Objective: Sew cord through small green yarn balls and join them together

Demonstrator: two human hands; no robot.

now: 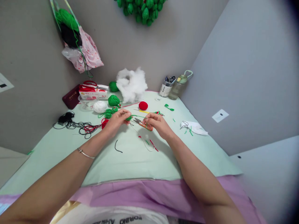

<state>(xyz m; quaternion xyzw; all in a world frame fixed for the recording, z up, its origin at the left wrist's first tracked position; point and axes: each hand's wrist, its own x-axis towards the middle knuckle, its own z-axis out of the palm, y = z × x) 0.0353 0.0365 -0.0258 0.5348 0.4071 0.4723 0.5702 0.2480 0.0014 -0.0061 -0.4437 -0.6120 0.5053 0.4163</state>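
Observation:
My left hand [118, 119] pinches a small green crocheted piece [128, 118] over the pale green tablecloth [130, 158]. My right hand [156, 122] is closed on small orange-handled thread snips [142, 123], whose blades point left toward the green piece. A thin pale thread [142, 140] trails down from between the hands onto the cloth. Both hands are close together near the table's middle.
Green yarn balls [113, 100], a white yarn ball [100, 106], a red crocheted disc [143, 105] and white stuffing [132, 84] lie behind the hands. Black and red cords [77, 125] tangle at left. A jar of tools [166, 87] and a bottle [178, 86] stand back right.

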